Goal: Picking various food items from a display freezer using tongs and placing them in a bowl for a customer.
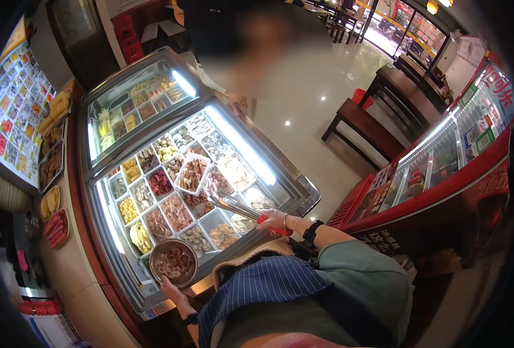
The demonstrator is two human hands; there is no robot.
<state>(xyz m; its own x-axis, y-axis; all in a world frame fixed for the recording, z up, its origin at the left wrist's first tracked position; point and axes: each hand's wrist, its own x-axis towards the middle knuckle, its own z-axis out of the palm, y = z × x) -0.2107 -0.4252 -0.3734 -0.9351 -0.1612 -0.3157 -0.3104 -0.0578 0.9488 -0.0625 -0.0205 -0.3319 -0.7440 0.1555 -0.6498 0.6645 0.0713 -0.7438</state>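
Observation:
My left hand (172, 288) grips the rim of a round metal bowl (173, 263) that has strips of meat in it, over the near left corner of a refrigerated display case (257, 241). My right hand (272, 221) is closed around the red handles of metal tongs (239, 209). The tongs' tips are over the trays at the middle of the case; whether they hold food cannot be told. A white tray of brown meat strips (193, 173) sits tilted on top of neighbouring trays. Around it are trays of red meat (160, 182), corn (128, 210) and sliced meat (178, 211).
A person's hand (237, 101) rests at the case's far edge. Plates of food (57, 228) stand on the counter at left, by a picture menu (15, 113). A red drinks fridge (431, 174) and dark wooden benches (367, 126) are at right.

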